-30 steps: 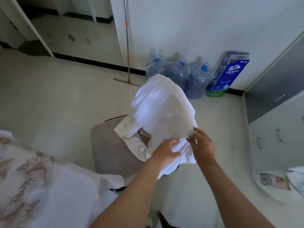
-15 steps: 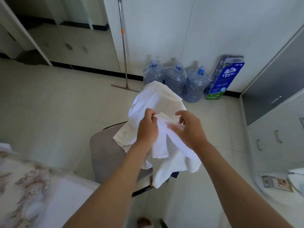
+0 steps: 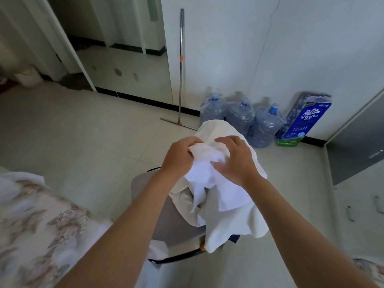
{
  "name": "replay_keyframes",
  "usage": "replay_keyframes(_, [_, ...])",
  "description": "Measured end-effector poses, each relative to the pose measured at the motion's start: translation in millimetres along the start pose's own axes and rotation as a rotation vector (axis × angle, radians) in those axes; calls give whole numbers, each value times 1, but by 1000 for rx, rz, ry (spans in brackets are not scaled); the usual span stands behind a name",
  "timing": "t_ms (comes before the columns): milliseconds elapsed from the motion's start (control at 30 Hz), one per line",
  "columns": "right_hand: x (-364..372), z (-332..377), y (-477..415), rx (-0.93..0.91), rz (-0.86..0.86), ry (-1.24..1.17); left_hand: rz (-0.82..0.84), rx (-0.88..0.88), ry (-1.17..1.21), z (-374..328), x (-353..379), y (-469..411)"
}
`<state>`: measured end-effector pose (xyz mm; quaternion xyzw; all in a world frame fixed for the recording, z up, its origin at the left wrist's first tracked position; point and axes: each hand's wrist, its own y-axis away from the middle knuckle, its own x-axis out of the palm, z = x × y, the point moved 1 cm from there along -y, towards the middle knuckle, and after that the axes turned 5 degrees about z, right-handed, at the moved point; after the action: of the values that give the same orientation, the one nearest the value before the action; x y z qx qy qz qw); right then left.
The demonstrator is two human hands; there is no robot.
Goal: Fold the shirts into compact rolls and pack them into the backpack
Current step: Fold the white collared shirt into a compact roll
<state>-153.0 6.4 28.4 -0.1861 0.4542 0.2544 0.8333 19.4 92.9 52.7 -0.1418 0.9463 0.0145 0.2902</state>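
In the centre of the frame, our left hand [image 3: 180, 155] closes its grip on a bunched edge of the white shirt [image 3: 220, 196], which drapes down above the grey chair [image 3: 176, 223]. Just right of it, our right hand [image 3: 235, 161] curls its grip over the same bunch. Water bottles [image 3: 239, 117] stand at upper right.

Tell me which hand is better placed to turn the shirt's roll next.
Probably the right hand: its fingers and thumb curve over the bunched white shirt, placed to turn it. The left hand grips the bunch's end, anchoring it.
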Motion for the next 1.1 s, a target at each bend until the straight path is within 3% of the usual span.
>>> replay_keyframes(67, [15,-13,0,127,221,166,-24,-11,93,2,-24,10])
replay_keyframes(100, [20,-12,-1,147,249,141,-32,-25,134,3,-35,16])
replay_keyframes(233, [16,51,-9,104,68,-293,-80,-49,85,12,-95,43])
replay_keyframes(367, [8,148,-16,-26,39,-458,-170,-65,-184,23,-175,85])
replay_keyframes(667, [65,360,31,-290,281,-611,-348,-447,-409,58,-342,289])
replay_keyframes(800, [117,450,84,-382,513,-510,-411,-656,-333,106,-379,410])
replay_keyframes(867, [152,489,110,-455,615,-363,-455,-746,-330,136,-391,471])
replay_keyframes(933, [192,521,132,-567,608,-155,-455,-884,-319,173,-398,532])
replay_keyframes(1033, [250,554,162,-705,538,69,-264,-1134,-261,229,-389,612])
replay_keyframes(1100, [281,562,184,-637,646,89,-148,-1195,-234,256,-371,646])
